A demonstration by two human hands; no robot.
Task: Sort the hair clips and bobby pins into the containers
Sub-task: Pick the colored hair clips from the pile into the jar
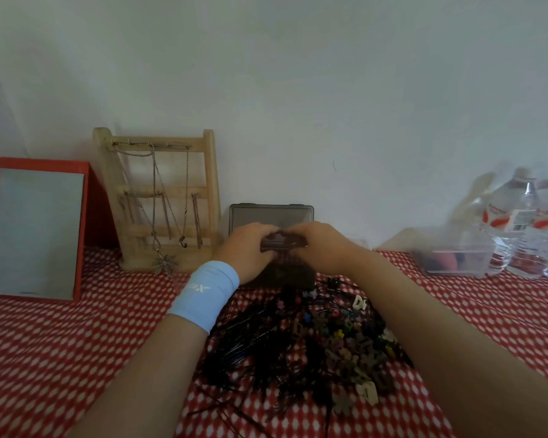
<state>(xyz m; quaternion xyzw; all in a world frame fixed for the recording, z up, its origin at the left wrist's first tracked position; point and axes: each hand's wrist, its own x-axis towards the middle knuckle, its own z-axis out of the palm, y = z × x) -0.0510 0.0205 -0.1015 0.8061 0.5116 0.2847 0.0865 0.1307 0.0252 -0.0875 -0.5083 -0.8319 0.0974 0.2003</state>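
At the bench (60,343) rear, centre | hands: left hand (250,248) and right hand (320,245) curl round the ends of a dark box (283,241) | pins (250,352) and clips (355,343) heaped together just in front; clear tub (453,260) well right | risk, as I judge: box slips or springs open, drops onto heap, scatters pins

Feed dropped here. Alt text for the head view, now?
The left hand and right hand grip a small dark box together, just beyond a mixed pile of bobby pins and hair clips on red dotted cloth. A clear container stands far right.
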